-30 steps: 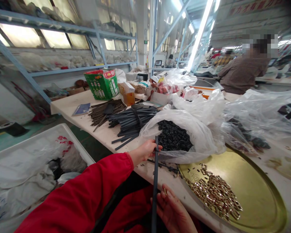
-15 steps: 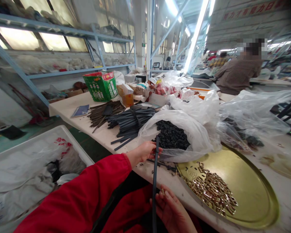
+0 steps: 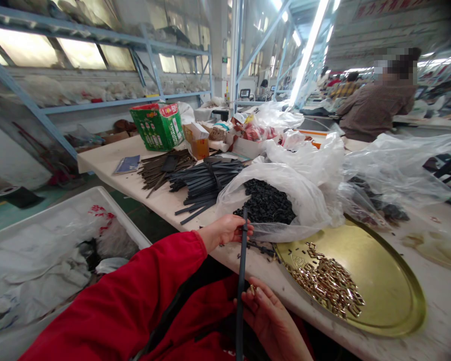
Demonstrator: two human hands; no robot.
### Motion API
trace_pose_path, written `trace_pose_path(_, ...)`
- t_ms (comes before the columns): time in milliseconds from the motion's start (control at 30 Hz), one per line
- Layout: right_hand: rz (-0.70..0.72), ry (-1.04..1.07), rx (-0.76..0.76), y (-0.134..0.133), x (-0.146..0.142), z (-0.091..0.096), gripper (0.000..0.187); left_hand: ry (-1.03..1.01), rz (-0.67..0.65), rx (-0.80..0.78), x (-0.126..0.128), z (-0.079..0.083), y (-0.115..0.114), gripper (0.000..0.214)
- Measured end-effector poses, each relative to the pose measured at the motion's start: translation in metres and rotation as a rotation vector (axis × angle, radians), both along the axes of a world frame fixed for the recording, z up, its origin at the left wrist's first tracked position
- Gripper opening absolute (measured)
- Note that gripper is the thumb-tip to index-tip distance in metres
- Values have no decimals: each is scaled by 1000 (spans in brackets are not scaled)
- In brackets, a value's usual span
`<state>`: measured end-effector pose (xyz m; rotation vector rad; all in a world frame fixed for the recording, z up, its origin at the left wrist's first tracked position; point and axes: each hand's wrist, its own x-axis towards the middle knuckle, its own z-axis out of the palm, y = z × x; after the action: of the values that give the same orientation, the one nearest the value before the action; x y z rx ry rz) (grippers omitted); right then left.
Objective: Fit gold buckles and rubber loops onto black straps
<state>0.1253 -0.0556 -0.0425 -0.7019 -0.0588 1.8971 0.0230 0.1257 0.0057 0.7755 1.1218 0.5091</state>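
My left hand (image 3: 229,230) grips a dark strap (image 3: 241,281) near its upper end, where a small black loop seems to sit around it. The strap hangs down toward my lap. Lower down, my right hand (image 3: 266,311) is beside the strap, thumb and fingers pinched on a small gold buckle (image 3: 252,289). Whether its other fingers touch the strap, I cannot tell. Just beyond my left hand lies an open clear plastic bag (image 3: 308,200) of small black loops (image 3: 268,203). A gold oval tray (image 3: 389,296) to the right carries a heap of gold metal buckles (image 3: 330,286).
Bundles of dark straps (image 3: 206,180) lie on the table (image 3: 108,150) beside a blue booklet (image 3: 127,164) and a green carton (image 3: 156,128). At left stands a white bin (image 3: 124,210) with plastic bags in it. A co-worker (image 3: 378,108) sits beyond the table.
The view has shifted slightly. My left hand still holds the strap, and my right hand with the gold buckle appears a little higher beside it.
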Motion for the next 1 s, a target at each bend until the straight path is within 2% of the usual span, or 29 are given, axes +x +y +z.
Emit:
trace_pose_path(200, 19, 4, 9, -1, 1, 0, 25, -5, 18, -21, -2, -7, 3, 14)
trace_pose_path(800, 12, 50, 28, -5, 5, -12, 21, -5, 14, -24, -5, -9, 4, 15)
trace_pose_path(900, 8, 14, 15, -5, 4, -10, 23, 4, 12, -3, -5, -8, 2, 14)
trace_pose_path(1000, -34, -125, -15, -2, 5, -5, 30, 23, 1, 39, -5, -4, -1, 14)
